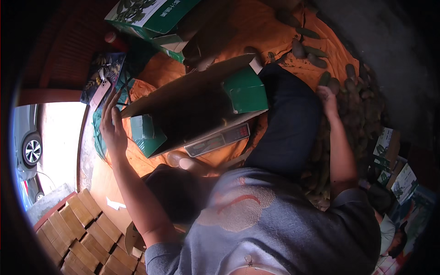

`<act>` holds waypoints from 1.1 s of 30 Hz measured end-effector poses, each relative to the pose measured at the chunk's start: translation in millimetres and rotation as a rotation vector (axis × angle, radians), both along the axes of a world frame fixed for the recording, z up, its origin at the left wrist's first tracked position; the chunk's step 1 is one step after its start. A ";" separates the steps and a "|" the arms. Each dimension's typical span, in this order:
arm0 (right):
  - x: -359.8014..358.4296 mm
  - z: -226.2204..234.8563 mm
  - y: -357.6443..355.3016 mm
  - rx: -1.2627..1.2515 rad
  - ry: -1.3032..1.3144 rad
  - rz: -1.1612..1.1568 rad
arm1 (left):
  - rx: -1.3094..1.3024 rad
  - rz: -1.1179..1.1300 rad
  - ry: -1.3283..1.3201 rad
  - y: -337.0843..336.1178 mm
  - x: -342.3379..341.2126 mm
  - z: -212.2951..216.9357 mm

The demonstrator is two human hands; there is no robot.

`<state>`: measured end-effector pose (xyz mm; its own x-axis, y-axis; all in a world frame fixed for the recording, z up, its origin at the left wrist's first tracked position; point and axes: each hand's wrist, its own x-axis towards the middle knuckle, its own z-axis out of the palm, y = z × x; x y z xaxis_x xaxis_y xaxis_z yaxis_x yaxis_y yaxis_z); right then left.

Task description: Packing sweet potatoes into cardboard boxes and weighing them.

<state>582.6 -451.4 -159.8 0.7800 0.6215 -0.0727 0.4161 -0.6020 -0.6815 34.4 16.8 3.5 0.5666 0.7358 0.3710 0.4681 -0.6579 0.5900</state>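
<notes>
An open cardboard box [245, 94] with green flaps lies in front of me, its inside dark. My left hand [113, 126] is open beside the box's left end, fingers stretched upward and holding nothing. Whether it touches the box edge, I cannot tell. Past my dark-trousered knee, my right hand [327, 95] is at the edge of a heap of oblong green-brown produce [355, 117]. Its fingers are curled around one oblong piece [333, 85]. Below the box's near edge shows a digital scale [217, 141] with a red lit display.
An orange sheet [247, 27] covers the ground, with loose produce [300, 48] on it. Another green-and-white carton [156, 20] stands at the far left. A pink phone [100, 94] lies near my left hand. Stacked brown boxes [85, 229] fill the lower left. Printed cartons [403, 183] stand right.
</notes>
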 end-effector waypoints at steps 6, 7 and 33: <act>-40.3 -127.0 -101.9 -0.296 0.287 -0.282 | -0.021 0.276 0.066 5.6 -25.0 -0.9; -50.1 -137.5 -101.6 -0.407 0.316 -0.248 | 0.010 0.266 0.100 5.4 -31.4 5.8; 288.5 -237.4 184.0 -0.581 -0.027 -0.358 | -1.041 0.854 -0.032 -13.5 -119.0 -95.4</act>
<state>871.1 -267.4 -397.2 0.9366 0.1910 -0.2938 0.1359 -0.9707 -0.1980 -84.6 3.3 -91.9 -0.2058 0.7973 -0.5674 0.4802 0.5875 0.6514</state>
